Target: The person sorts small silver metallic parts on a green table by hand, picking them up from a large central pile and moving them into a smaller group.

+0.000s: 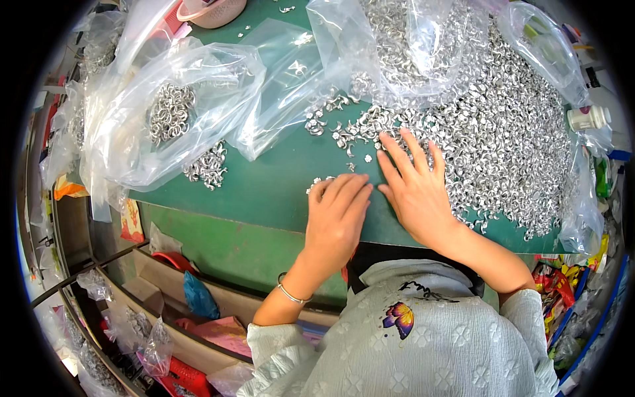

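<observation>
A wide heap of small silvery curved metal pieces (509,139) covers the right part of the green table (264,178). My right hand (420,198) lies over the heap's left edge, fingers spread, with the tips touching or just above loose pieces. Close on its left is my left hand (337,212), its fingers bent and pressed together over the table. A few silvery pieces show by its thumb side; whatever its fingers may hold is hidden. Between the hands and the bags lie a few stray pieces (368,158).
On the left, a clear plastic bag (218,73) holds silvery rings (172,112), beside a small metal pile (208,165). Another clear bag (423,40) lies over the heap's far side. A pink basket (215,14) stands far left; a white bottle (589,118) sits at the right edge.
</observation>
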### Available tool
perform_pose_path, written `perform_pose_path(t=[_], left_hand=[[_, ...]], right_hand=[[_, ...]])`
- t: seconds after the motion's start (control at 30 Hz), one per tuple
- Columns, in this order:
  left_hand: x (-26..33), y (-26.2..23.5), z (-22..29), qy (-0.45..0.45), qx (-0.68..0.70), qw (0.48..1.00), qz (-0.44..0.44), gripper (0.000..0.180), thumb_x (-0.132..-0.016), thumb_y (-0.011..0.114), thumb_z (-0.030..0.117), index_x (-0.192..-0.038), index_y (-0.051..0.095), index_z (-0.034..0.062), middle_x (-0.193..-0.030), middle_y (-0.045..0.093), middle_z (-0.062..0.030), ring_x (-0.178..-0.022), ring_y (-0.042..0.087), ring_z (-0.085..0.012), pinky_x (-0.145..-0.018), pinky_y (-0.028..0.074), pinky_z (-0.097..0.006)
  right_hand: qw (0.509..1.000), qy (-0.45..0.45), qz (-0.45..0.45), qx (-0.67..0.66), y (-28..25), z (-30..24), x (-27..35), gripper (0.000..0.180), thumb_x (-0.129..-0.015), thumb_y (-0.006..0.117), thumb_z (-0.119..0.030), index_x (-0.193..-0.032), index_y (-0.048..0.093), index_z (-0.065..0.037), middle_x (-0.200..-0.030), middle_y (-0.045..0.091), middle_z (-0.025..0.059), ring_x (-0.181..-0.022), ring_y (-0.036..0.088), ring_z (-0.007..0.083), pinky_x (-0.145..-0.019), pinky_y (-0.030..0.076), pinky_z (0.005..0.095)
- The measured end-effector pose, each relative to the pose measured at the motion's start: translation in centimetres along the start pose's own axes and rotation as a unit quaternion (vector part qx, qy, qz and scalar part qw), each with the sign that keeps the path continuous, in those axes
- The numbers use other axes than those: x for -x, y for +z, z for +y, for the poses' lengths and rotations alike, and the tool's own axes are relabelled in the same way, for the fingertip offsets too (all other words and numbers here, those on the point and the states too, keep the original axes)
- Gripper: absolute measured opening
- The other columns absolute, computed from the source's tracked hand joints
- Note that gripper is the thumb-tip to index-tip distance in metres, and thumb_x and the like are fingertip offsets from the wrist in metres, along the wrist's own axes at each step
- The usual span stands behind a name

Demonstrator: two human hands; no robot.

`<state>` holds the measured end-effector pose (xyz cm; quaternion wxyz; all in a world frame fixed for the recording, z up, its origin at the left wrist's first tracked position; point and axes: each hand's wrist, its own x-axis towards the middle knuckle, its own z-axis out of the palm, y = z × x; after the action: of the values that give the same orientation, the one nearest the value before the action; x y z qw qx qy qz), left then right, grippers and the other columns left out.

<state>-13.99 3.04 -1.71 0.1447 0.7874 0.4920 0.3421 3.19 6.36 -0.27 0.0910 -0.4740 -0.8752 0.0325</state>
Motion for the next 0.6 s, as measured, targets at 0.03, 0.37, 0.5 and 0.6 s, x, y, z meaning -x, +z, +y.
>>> perform_pose_path(t=[0.03,0.37,0.5,0.6], left_hand=[[0.1,0.2,0.1,0.008,0.004,1.000,-0.010,0.027,-0.077,0.069,-0.002,-0.104,0.065,0.0001,-0.112,0.062,-0.0097,-0.108,0.058,-0.0272,-0.096,0.039,-0.045],[1.2,-0.5,-0.3,-0.070,-0.030,0.997,0.030,0.026,-0.078,0.068,-0.003,-0.103,0.064,0.0016,-0.112,0.061,-0.0096,-0.111,0.057,-0.0275,-0.105,0.033,-0.051],[1.0,-0.3,0.0,-0.117,-0.007,0.991,0.061,0.032,-0.080,0.067,-0.004,-0.111,0.061,0.0015,-0.120,0.059,-0.0119,-0.115,0.055,-0.0311,-0.107,0.033,-0.051],[1.2,-0.1,0.0,-0.102,0.008,0.994,0.048,0.033,-0.083,0.064,-0.001,-0.116,0.058,-0.0012,-0.126,0.055,-0.0158,-0.121,0.051,-0.0347,-0.105,0.033,-0.054]], right_hand=[[1.000,-0.008,-0.011,-0.010,-0.1,-0.1,0.5,0.043,-0.086,0.064,-0.021,-0.124,0.057,-0.003,-0.144,0.040,0.0094,-0.136,0.032,0.0317,-0.107,0.025,0.0573],[0.999,0.018,0.018,-0.030,0.0,0.3,-0.3,0.043,-0.083,0.069,-0.023,-0.119,0.060,-0.004,-0.141,0.040,0.0114,-0.136,0.030,0.0341,-0.106,0.024,0.0582],[0.993,-0.037,-0.047,-0.100,-1.1,-0.5,1.9,0.045,-0.083,0.070,-0.024,-0.121,0.059,-0.004,-0.142,0.040,0.0114,-0.137,0.030,0.0345,-0.106,0.024,0.0583],[0.998,-0.016,0.004,-0.066,-1.2,-0.1,-0.1,0.047,-0.082,0.071,-0.025,-0.123,0.058,-0.005,-0.141,0.040,0.0117,-0.137,0.029,0.0344,-0.107,0.023,0.0588]])
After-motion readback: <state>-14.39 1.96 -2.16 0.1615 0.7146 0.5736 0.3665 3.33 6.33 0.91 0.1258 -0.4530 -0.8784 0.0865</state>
